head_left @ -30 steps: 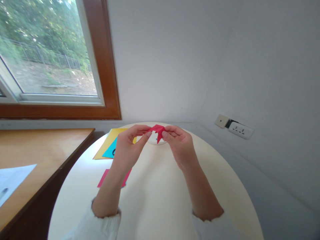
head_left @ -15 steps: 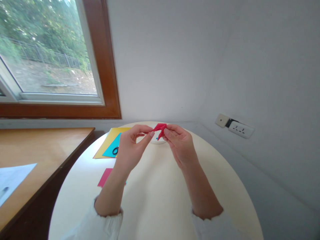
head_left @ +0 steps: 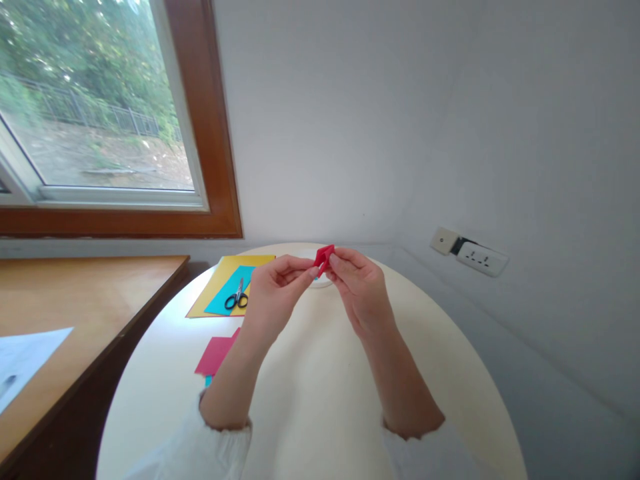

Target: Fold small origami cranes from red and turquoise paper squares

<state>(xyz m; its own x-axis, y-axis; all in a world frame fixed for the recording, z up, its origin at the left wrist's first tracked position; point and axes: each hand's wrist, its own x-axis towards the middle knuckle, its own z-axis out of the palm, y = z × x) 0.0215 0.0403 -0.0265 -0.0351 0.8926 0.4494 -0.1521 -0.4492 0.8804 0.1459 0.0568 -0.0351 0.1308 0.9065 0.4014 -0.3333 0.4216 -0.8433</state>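
A small folded red paper (head_left: 324, 256) is held up above the far part of the round table, between my two hands. My left hand (head_left: 277, 287) pinches its left side with thumb and fingertips. On its right side, my right hand (head_left: 361, 283) grips it between thumb and fingers. The paper is bent, with a gap between its folds. Behind and below it, a white round item (head_left: 321, 283) is mostly hidden by the hands.
On the white round table (head_left: 320, 413), black-handled scissors (head_left: 237, 301) lie on blue paper (head_left: 216, 301) over yellow paper (head_left: 200, 307). Nearer are pink-red paper pieces (head_left: 215, 355), partly behind my left forearm. A wooden desk (head_left: 90, 287) bearing a white sheet (head_left: 30, 360) stands left.
My left hand has moved slightly right, closer to my right hand. The red paper is more tightly bent between them, and more of the scissors shows.
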